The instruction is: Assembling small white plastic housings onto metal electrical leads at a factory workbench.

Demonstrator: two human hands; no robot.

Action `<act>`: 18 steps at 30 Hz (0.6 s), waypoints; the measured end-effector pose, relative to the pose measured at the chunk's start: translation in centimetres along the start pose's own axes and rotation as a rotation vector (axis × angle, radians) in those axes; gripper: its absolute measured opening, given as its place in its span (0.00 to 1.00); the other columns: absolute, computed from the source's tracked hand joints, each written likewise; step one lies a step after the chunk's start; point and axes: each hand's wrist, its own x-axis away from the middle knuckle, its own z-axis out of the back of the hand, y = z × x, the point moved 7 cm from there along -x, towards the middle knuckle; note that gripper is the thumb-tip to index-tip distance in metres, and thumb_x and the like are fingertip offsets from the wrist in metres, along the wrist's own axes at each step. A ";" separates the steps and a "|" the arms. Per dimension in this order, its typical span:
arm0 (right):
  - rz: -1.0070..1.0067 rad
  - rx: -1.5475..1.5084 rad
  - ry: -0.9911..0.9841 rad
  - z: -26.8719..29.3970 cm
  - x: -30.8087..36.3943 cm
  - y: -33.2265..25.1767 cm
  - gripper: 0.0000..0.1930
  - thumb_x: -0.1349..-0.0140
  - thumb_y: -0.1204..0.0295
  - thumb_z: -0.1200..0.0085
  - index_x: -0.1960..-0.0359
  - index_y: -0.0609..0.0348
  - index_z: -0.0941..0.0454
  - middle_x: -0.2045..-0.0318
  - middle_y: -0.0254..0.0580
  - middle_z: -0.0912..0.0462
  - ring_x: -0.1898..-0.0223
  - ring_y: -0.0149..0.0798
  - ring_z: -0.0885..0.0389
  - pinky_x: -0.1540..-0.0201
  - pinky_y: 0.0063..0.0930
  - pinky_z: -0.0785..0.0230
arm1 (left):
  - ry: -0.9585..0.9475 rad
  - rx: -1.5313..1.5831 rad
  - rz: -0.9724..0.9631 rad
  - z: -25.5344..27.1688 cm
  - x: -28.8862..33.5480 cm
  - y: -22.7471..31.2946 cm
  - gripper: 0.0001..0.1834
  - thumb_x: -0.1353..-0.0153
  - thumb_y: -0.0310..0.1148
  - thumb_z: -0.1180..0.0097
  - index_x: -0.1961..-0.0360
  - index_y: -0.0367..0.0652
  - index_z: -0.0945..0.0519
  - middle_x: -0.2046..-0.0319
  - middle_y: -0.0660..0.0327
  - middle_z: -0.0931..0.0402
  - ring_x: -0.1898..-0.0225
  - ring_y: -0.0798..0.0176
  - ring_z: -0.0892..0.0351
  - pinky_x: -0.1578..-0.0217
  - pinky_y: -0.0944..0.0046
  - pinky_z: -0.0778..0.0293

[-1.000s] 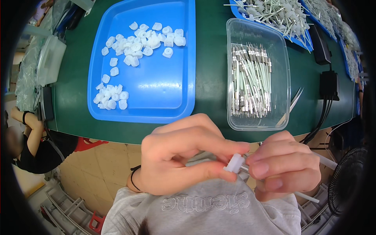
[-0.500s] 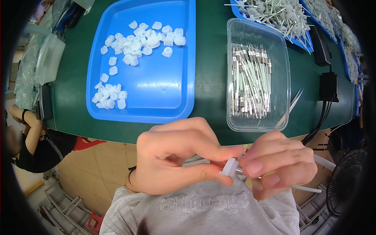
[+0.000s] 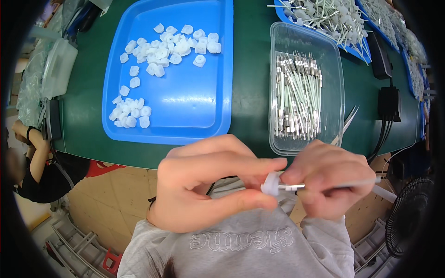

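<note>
Between the thumb and forefinger of my left hand (image 3: 208, 178) is a small white translucent plastic cap (image 3: 270, 184). My right hand (image 3: 331, 178) pinches a thin rod (image 3: 293, 187) with a silvery metal end and a pale shaft that sticks out past the fingers to the right. The metal end meets the cap's right side; how far it sits inside is hidden. Ahead on the left, a blue tray (image 3: 169, 111) holds two loose heaps of similar white caps (image 3: 167, 48). A clear plastic box (image 3: 331, 92) ahead on the right holds many similar metal-ended rods (image 3: 299, 97).
Tweezers (image 3: 348, 121) lie right of the clear box. Behind it, another blue tray (image 3: 364, 53) is heaped with rods bearing white caps. A black adapter with cables (image 3: 388, 102) sits at the right. A black fan (image 3: 410, 215) stands lower right; another person's arm (image 3: 39, 150) shows at left.
The rod has swung from slanting downward to nearly level, and the cap has turned with it. My right hand has shifted slightly, its fingers more curled. My left hand keeps its pinch.
</note>
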 end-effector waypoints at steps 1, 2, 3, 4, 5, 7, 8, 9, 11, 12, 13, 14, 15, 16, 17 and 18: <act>-0.087 -0.068 0.074 0.2 0.4 0.6 0.12 0.56 0.75 0.38 0.74 0.60 0.32 0.77 0.46 0.23 0.79 0.36 0.23 0.79 0.25 0.32 | 0.016 -0.021 -0.006 -0.1 -0.1 0.0 0.19 0.59 0.29 0.34 0.64 0.32 0.22 0.76 0.57 0.27 0.76 0.69 0.28 0.77 0.75 0.36; -0.197 -0.141 0.121 0.3 0.5 1.2 0.12 0.55 0.74 0.40 0.72 0.61 0.32 0.77 0.48 0.23 0.80 0.35 0.24 0.79 0.24 0.32 | 0.025 -0.022 -0.046 -0.2 -0.1 0.2 0.19 0.56 0.33 0.36 0.65 0.31 0.22 0.75 0.56 0.26 0.76 0.68 0.28 0.77 0.74 0.36; -0.305 -0.222 0.178 0.3 0.8 1.7 0.12 0.53 0.73 0.42 0.71 0.63 0.33 0.77 0.50 0.23 0.81 0.34 0.24 0.79 0.23 0.32 | 0.034 -0.023 -0.085 -0.2 -0.2 0.3 0.19 0.54 0.37 0.38 0.65 0.30 0.22 0.75 0.55 0.26 0.76 0.67 0.28 0.77 0.73 0.35; -0.405 -0.307 0.241 0.3 1.1 2.1 0.12 0.51 0.72 0.44 0.70 0.64 0.34 0.76 0.52 0.24 0.82 0.33 0.25 0.79 0.22 0.31 | 0.047 -0.027 -0.126 -0.2 -0.1 0.6 0.21 0.51 0.41 0.40 0.66 0.29 0.22 0.74 0.54 0.25 0.76 0.67 0.28 0.77 0.73 0.35; -0.525 -0.372 0.263 0.2 1.0 2.2 0.12 0.51 0.72 0.45 0.69 0.65 0.34 0.76 0.52 0.24 0.82 0.33 0.25 0.79 0.21 0.31 | 0.081 -0.037 -0.121 -0.2 0.1 0.6 0.22 0.49 0.43 0.43 0.67 0.29 0.22 0.74 0.53 0.25 0.76 0.66 0.28 0.77 0.72 0.35; -0.599 -0.504 0.246 -0.1 1.2 2.7 0.11 0.49 0.74 0.49 0.67 0.68 0.34 0.74 0.56 0.24 0.81 0.34 0.24 0.78 0.21 0.30 | 0.144 -0.056 -0.112 -0.3 0.3 0.6 0.26 0.46 0.49 0.48 0.69 0.28 0.22 0.74 0.52 0.25 0.76 0.66 0.28 0.77 0.71 0.34; -0.638 -0.567 0.242 -0.2 1.3 3.0 0.11 0.48 0.75 0.51 0.66 0.69 0.35 0.73 0.58 0.24 0.81 0.35 0.24 0.77 0.21 0.29 | 0.132 -0.078 -0.104 -0.3 0.3 0.7 0.26 0.45 0.49 0.49 0.71 0.28 0.23 0.75 0.52 0.25 0.76 0.66 0.28 0.77 0.71 0.34; -0.642 -0.688 0.236 -0.2 1.5 3.1 0.09 0.47 0.79 0.53 0.65 0.71 0.34 0.71 0.60 0.24 0.77 0.37 0.22 0.74 0.24 0.28 | 0.121 -0.101 -0.096 -0.2 0.3 0.9 0.26 0.45 0.49 0.50 0.72 0.29 0.23 0.75 0.52 0.25 0.77 0.66 0.28 0.77 0.72 0.34; -0.656 -0.827 0.217 -0.4 1.6 3.3 0.08 0.46 0.83 0.55 0.64 0.73 0.33 0.69 0.63 0.24 0.74 0.39 0.20 0.71 0.26 0.27 | 0.108 -0.123 -0.104 -0.3 0.1 1.0 0.24 0.45 0.46 0.49 0.74 0.29 0.23 0.76 0.52 0.25 0.77 0.66 0.27 0.77 0.72 0.34; -0.665 -0.842 0.205 -0.4 1.7 3.3 0.08 0.46 0.83 0.55 0.64 0.73 0.33 0.68 0.63 0.24 0.74 0.39 0.20 0.71 0.26 0.27 | 0.106 -0.120 -0.122 -0.3 0.1 1.0 0.22 0.46 0.44 0.48 0.74 0.29 0.23 0.77 0.52 0.25 0.77 0.66 0.27 0.78 0.72 0.34; -0.676 -0.858 0.191 -0.6 1.7 3.3 0.08 0.46 0.83 0.55 0.64 0.73 0.33 0.68 0.63 0.24 0.75 0.39 0.20 0.71 0.26 0.27 | 0.107 -0.118 -0.140 -0.4 0.1 1.2 0.21 0.47 0.43 0.46 0.75 0.29 0.23 0.77 0.53 0.25 0.77 0.66 0.27 0.78 0.72 0.34; -0.676 -0.873 0.194 -0.7 1.7 3.3 0.08 0.47 0.83 0.55 0.64 0.73 0.33 0.68 0.63 0.24 0.75 0.39 0.20 0.71 0.26 0.27 | 0.103 -0.114 -0.156 -0.5 0.0 1.3 0.18 0.49 0.39 0.45 0.75 0.29 0.24 0.77 0.53 0.25 0.77 0.66 0.27 0.78 0.72 0.34; -0.677 -0.886 0.196 -0.8 1.6 3.3 0.08 0.47 0.83 0.55 0.64 0.73 0.33 0.68 0.63 0.24 0.75 0.39 0.20 0.71 0.26 0.27 | 0.100 -0.109 -0.173 -0.6 0.0 1.4 0.16 0.51 0.36 0.43 0.75 0.29 0.24 0.77 0.53 0.25 0.77 0.66 0.27 0.78 0.72 0.34; -0.677 -0.898 0.201 -0.9 1.7 3.3 0.08 0.47 0.83 0.55 0.64 0.73 0.33 0.68 0.63 0.24 0.76 0.39 0.20 0.72 0.27 0.27 | 0.093 -0.103 -0.190 -0.7 -0.1 1.5 0.13 0.53 0.33 0.42 0.75 0.30 0.24 0.77 0.53 0.25 0.77 0.66 0.27 0.78 0.73 0.34; -0.675 -0.909 0.201 -0.9 1.6 3.3 0.08 0.47 0.83 0.55 0.64 0.73 0.33 0.69 0.62 0.24 0.76 0.39 0.21 0.72 0.27 0.27 | 0.073 -0.089 -0.171 -0.8 -0.1 1.4 0.11 0.55 0.30 0.42 0.75 0.30 0.24 0.77 0.52 0.25 0.77 0.66 0.27 0.78 0.73 0.34; -0.674 -0.920 0.200 -1.0 1.6 3.4 0.08 0.47 0.83 0.56 0.64 0.73 0.33 0.69 0.62 0.24 0.76 0.38 0.21 0.72 0.27 0.27 | 0.053 -0.075 -0.153 -0.8 -0.2 1.4 0.10 0.57 0.27 0.42 0.75 0.30 0.23 0.77 0.52 0.25 0.77 0.66 0.27 0.77 0.73 0.34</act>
